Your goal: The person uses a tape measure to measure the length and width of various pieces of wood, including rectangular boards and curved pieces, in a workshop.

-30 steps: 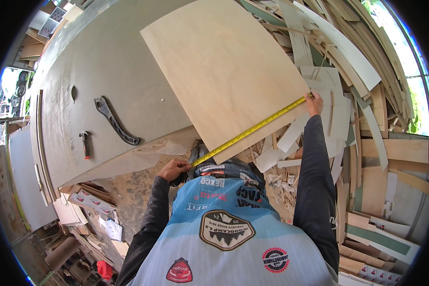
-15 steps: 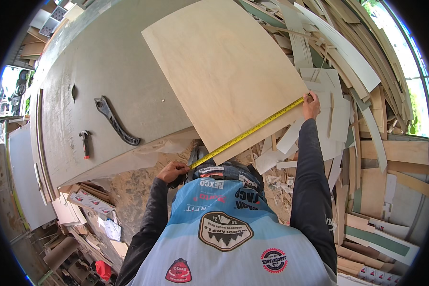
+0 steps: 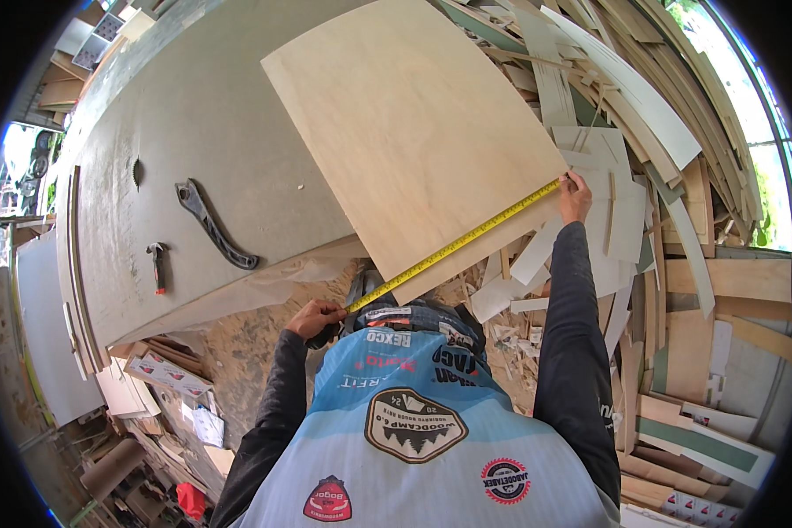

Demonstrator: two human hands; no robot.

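Observation:
A large pale plywood sheet (image 3: 414, 132) lies tilted on the grey worktable (image 3: 238, 97), its near corner jutting past the table's edge. Across its near part runs a yellow tape measure (image 3: 466, 238), pulled out in a straight line. My right hand (image 3: 575, 195) is closed on the tape's end at the sheet's right edge. Beyond the near left side of the sheet, my left hand (image 3: 315, 319) grips the other end of the tape; a dark case partly shows beneath its fingers.
On the table's left lie a black hand saw-like tool (image 3: 211, 224), a small hammer (image 3: 157, 267) and a leaf (image 3: 136, 173). Wood offcuts (image 3: 616, 176) are piled at the right. A box (image 3: 167, 370) and scraps sit on the floor below the table.
My left hand has shifted very slightly left with the tape. My right hand stays at the sheet's right edge, and the plywood has not moved.

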